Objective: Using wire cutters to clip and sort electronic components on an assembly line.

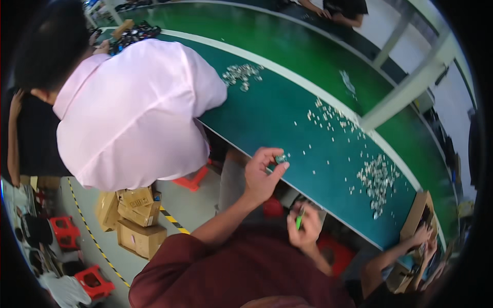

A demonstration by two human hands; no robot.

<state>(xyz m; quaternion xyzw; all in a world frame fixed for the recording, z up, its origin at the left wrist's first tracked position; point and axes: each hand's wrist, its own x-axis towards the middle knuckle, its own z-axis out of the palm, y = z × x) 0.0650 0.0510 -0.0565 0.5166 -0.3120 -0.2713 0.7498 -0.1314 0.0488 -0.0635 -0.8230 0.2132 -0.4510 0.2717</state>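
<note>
My left hand (262, 177) is at the table's near edge, its thumb and fingers pinched on a small green piece with shiny parts (280, 158), which looks like a little circuit board. Lower and to the right, my right hand (308, 231) is closed around a slim bright green tool (299, 219). Its working end is too blurred to tell the kind. Beyond both hands, small silvery and pale parts (336, 120) lie scattered on the green table mat (272, 118). A denser heap of clear, shiny pieces (379, 179) is at the right.
A person in a pink shirt (138, 113) leans over the table on my left. Another pile of shiny parts (242, 74) lies beyond them. At the far right, another person's hands (425, 241) are by a cardboard box (416, 214). Cartons (141, 238) and red stools (95, 282) stand on the floor.
</note>
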